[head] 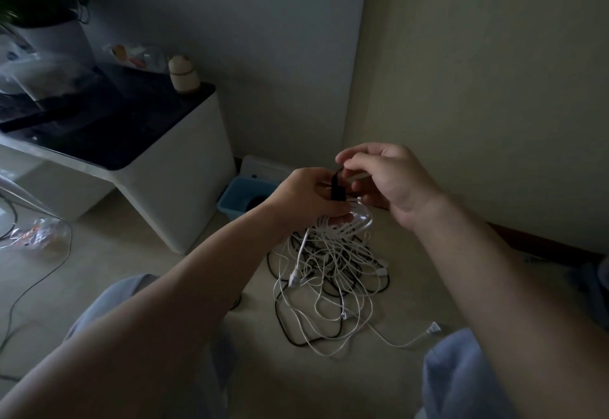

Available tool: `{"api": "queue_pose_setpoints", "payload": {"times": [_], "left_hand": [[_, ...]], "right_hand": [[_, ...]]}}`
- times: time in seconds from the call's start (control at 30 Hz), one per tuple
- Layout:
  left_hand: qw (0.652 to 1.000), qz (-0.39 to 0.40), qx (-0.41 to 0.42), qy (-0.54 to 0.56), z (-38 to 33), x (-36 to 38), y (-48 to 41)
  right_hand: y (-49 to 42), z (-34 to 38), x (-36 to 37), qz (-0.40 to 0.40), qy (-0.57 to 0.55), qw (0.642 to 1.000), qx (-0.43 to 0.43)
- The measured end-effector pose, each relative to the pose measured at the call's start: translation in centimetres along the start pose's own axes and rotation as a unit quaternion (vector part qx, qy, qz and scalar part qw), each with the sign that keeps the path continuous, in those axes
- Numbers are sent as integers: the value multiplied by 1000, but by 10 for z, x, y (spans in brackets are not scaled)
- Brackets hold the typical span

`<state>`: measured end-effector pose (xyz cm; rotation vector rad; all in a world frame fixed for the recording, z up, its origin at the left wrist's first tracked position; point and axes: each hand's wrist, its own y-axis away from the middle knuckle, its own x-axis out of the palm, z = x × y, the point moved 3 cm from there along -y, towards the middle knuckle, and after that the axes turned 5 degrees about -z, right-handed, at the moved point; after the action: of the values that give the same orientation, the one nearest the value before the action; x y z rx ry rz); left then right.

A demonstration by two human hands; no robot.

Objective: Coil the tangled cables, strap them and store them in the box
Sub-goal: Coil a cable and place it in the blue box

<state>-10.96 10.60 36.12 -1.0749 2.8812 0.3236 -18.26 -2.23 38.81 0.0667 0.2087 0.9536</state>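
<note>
Left grip is closed round a small white coil, held directly above the tangled pile on the floor. Judged reason: the trailing length can feed up from the pile without dragging.

A black strap stands across the coil by the left thumb. Right grip pinches the strap's free upper end between thumb and forefinger, apparently to draw it round the loops. Step in hand, by judgement: strapping this coil.

Blue box sits beyond the pile, near the wall, with something dark inside that I cannot identify. White plug lies right of the pile.

No brand, label or writing is legible; the light is dim.
</note>
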Motion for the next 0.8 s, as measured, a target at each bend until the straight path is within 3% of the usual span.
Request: {"api": "queue_pose_setpoints", "payload": {"times": [0.13, 0.3, 0.4, 0.8], "left_hand": [[999, -1, -13, 40, 0, -3, 0], [1000, -17, 17, 18, -2, -5, 0], [1000, -13, 17, 3, 0, -6, -1], [999, 30, -32, 31, 3, -3, -2]], "right_hand": [[1, 2, -3, 0, 165, 978, -131], [4, 5, -2, 116, 165, 966, -161], [4, 2, -4, 136, 190, 954, -188], [-10, -4, 0, 45, 239, 938, -246]]}}
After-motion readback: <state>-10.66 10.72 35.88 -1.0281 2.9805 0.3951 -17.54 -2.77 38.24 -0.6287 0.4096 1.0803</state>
